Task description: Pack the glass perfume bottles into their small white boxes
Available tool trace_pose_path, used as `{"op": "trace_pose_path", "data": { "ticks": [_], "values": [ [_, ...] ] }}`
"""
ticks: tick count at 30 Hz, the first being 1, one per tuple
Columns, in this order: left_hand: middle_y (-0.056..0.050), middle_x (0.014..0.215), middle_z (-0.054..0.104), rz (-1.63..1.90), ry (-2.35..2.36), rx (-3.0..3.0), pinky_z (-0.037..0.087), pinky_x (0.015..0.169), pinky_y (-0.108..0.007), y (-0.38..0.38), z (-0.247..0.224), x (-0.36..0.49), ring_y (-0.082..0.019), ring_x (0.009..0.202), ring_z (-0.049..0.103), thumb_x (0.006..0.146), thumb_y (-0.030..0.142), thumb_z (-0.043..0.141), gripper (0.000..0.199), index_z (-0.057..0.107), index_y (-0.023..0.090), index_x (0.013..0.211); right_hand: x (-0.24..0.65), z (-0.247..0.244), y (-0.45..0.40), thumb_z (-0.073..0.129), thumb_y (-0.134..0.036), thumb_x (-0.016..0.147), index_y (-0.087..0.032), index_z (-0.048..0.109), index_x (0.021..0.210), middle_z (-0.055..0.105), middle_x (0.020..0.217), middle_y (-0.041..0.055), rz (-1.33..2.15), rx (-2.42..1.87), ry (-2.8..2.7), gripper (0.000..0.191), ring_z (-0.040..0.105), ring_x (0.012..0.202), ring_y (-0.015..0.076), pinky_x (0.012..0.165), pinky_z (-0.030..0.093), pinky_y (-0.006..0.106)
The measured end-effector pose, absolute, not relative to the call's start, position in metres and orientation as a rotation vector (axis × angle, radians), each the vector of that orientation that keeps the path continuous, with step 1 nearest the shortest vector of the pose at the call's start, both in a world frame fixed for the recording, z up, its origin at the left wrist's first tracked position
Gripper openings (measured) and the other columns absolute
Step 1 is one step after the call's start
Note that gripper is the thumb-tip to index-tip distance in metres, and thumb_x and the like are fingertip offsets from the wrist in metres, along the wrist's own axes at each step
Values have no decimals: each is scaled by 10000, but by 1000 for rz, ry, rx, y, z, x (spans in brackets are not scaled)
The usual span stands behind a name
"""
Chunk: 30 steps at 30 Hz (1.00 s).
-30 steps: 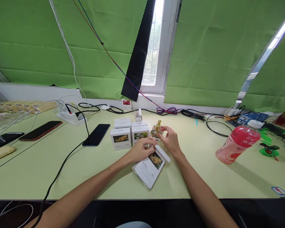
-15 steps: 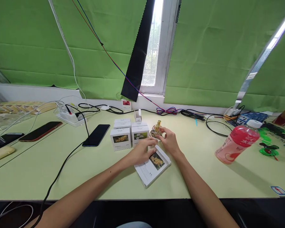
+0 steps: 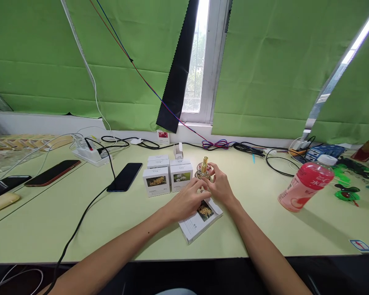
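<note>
Small round glass perfume bottles (image 3: 202, 173) with a gold spray top (image 3: 205, 162) stand close together past my hands; two appear grouped, one behind the other. My right hand (image 3: 220, 184) curls its thumb and fingers around the right side of the front bottle. Bent over the top end of a flat white box (image 3: 193, 229) with a yellow-flower picture, my left hand (image 3: 189, 200) has its fingertips drawn together near my right thumb. What lies between those fingertips is hidden. Upright white flower-print boxes (image 3: 156, 186) stand just left of the bottles.
A small open white box (image 3: 178, 151) stands behind the upright ones. To the left lie a dark phone (image 3: 124, 177), another phone (image 3: 52, 173) and a power strip (image 3: 92, 155). A pink drink bottle (image 3: 307, 184) stands at right. Black cables (image 3: 249, 148) run along the wall.
My left hand has moved off the flat box's face, up and right towards my right hand. The flat box has shifted slightly right. My right hand stays at the bottles.
</note>
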<state>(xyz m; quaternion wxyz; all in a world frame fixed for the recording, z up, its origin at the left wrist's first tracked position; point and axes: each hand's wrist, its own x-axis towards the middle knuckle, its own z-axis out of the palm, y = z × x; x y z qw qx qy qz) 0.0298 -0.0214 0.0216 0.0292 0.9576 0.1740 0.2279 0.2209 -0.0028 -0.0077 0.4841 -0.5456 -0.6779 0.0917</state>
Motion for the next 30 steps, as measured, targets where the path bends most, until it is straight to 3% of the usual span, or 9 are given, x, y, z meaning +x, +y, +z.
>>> {"op": "trace_pose_path", "data": {
  "ticks": [10, 19, 30],
  "values": [
    [-76, 1088, 575, 708, 573, 3109, 399, 605, -259, -16, 19, 39, -144, 704, 531, 917, 40, 413, 240, 587, 201, 953, 237, -14, -17, 546, -321, 932, -247, 432, 1455, 653, 1001, 58, -10, -1348, -1804, 540, 592, 660, 164, 603, 473, 279],
    [-65, 882, 568, 582, 381, 3315, 484, 697, -313, 13, 20, 67, -175, 744, 597, 985, 95, 451, 234, 588, 170, 810, 266, -28, -29, 473, -352, 977, -207, 439, 1442, 645, 992, 79, -213, -1419, -1766, 488, 577, 610, 161, 578, 467, 289],
    [-141, 999, 597, 298, 573, 3395, 529, 767, -371, 24, 37, 100, -262, 950, 630, 910, 20, 488, 214, 675, 123, 893, 262, -25, -36, 464, -311, 964, -233, 431, 1454, 653, 1041, 95, -254, -1576, -1635, 496, 655, 769, 221, 578, 471, 286]
  ]
}}
